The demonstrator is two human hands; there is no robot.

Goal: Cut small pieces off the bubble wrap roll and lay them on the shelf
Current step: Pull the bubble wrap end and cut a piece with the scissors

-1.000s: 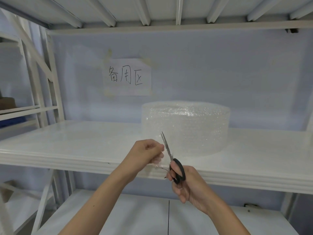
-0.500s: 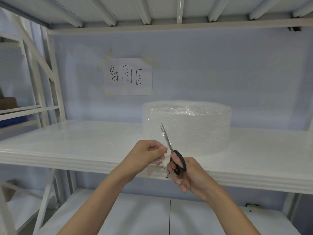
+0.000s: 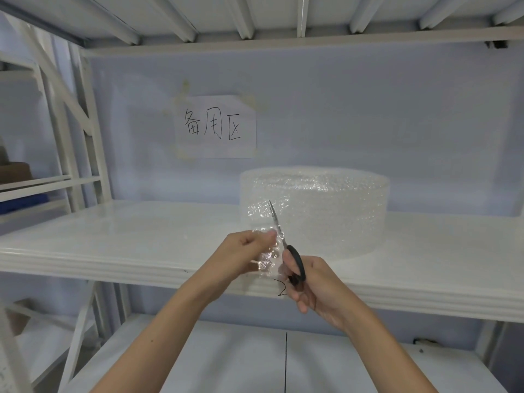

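Note:
A big clear bubble wrap roll (image 3: 326, 211) stands on the white shelf (image 3: 119, 231), right of centre. In front of the shelf edge my left hand (image 3: 241, 253) pinches a loose flap of bubble wrap (image 3: 265, 248) that rises toward the roll. My right hand (image 3: 314, 285) grips black-handled scissors (image 3: 283, 242); the blades point up and lie against the flap's right edge, close together. I cannot tell whether the flap is still joined to the roll.
A paper sign (image 3: 217, 127) with handwriting is taped to the back wall. The upper shelf's ribs run overhead. A lower shelf (image 3: 226, 361) lies beneath my arms. White rack posts (image 3: 85, 131) stand at the left, with a brown box (image 3: 14, 171) beyond.
The bubble wrap flap now shows more clearly, lifted between my left fingers and the blades. Both hands stay almost in place; the scissors have shifted slightly.

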